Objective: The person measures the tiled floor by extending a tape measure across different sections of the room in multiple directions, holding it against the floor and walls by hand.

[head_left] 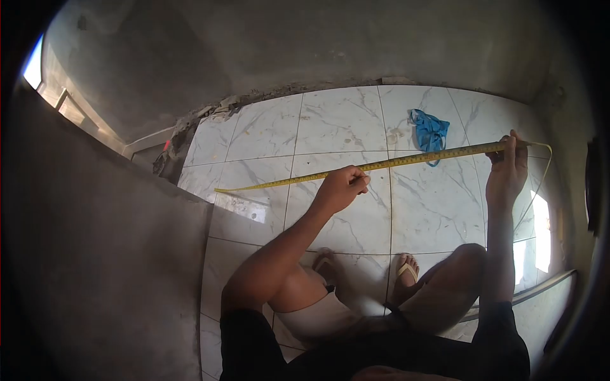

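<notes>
A yellow measuring tape [406, 160] is stretched across above the tiled floor, its thin end reaching to the left. My left hand [345, 188] is closed on the tape near its middle, fingers pinched together. Farther right, my right hand [508, 168] grips the tape between raised fingers and thumb. Past the right hand the tape bends over and hangs down toward the floor at the right. A crumpled blue cloth or bag [430, 131] lies on the tiles behind the tape; I cannot tell which.
White marbled tiles [343, 225] cover the floor. Grey plastered walls [305, 44] stand ahead and on the left [101, 254]. Broken rubble [219, 106] lines the far-left floor edge. My feet in flip-flops [406, 270] are below. A framed opening [73, 108] shows at upper left.
</notes>
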`<act>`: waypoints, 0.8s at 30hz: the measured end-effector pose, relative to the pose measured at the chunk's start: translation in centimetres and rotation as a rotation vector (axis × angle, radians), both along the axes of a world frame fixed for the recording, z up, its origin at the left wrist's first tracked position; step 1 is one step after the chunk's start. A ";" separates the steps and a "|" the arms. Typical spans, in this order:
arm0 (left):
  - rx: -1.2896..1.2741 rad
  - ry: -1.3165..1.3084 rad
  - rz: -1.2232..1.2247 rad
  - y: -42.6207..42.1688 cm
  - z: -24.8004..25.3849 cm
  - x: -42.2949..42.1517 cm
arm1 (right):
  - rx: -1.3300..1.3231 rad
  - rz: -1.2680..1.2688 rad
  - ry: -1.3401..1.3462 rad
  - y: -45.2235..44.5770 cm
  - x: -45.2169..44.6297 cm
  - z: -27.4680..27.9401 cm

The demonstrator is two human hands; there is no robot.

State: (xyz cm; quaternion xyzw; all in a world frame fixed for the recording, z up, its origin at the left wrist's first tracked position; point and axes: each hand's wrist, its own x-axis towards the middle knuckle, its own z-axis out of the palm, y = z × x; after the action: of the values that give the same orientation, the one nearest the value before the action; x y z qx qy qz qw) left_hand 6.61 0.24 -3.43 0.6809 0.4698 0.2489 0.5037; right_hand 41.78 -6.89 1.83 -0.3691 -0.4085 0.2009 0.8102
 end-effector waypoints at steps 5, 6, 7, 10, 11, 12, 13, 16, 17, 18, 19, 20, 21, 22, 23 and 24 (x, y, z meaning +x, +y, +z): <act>0.352 -0.034 0.028 -1.4 2.2 1.0 | 0.021 -0.027 -0.005 -0.2 -0.2 0.0; 0.456 -0.060 0.044 -1.5 2.5 1.3 | 0.039 -0.024 -0.003 -0.3 -0.2 0.3; 0.557 -0.084 0.062 -1.6 2.7 1.4 | 0.054 -0.019 0.001 -0.5 -0.3 0.5; 0.727 -0.048 0.056 -1.2 3.0 1.0 | 0.090 -0.018 0.026 -0.9 -0.3 1.1; 0.787 -0.007 0.052 -1.1 3.1 1.0 | 0.116 -0.002 0.024 -0.9 -0.3 1.2; 0.846 0.029 0.045 -1.0 3.0 0.9 | 0.141 0.009 0.018 -1.1 -0.2 1.3; 0.775 0.046 0.038 -1.0 2.8 0.8 | 0.157 0.030 0.030 -1.1 -0.3 1.5; 0.773 0.084 0.012 -0.7 2.4 0.8 | 0.166 0.035 0.118 -1.2 -1.0 1.7; 0.729 0.077 -0.004 -0.7 2.3 0.8 | 0.160 0.027 0.128 -1.3 -1.1 1.9; 0.685 0.073 -0.020 -0.8 2.0 0.8 | 0.155 0.021 0.141 -1.4 -1.1 2.0; 0.637 0.093 -0.036 -0.8 2.0 0.9 | 0.162 0.029 0.150 -1.4 -0.9 2.2; 0.592 0.117 -0.048 -1.0 2.1 1.0 | 0.153 -0.006 0.177 -1.5 -1.0 2.5; 0.610 0.089 -0.040 -1.2 2.3 1.3 | 0.162 -0.010 0.176 -1.7 -1.0 2.6; 0.551 0.086 -0.054 -1.4 2.5 1.6 | 0.171 -0.011 0.178 -1.7 -0.9 2.7; 0.488 0.089 -0.064 -1.4 2.8 1.8 | 0.172 -0.010 0.184 -1.6 -0.7 2.8; 0.427 0.095 -0.069 -1.5 2.9 1.8 | 0.165 -0.020 0.190 -1.7 -0.7 3.0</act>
State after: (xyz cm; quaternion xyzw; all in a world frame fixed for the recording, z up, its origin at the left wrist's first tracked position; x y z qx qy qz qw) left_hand 8.45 -1.29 -0.48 0.7987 0.4061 0.2930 0.3336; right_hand 41.09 -8.56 4.79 -0.2845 -0.3412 0.1928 0.8749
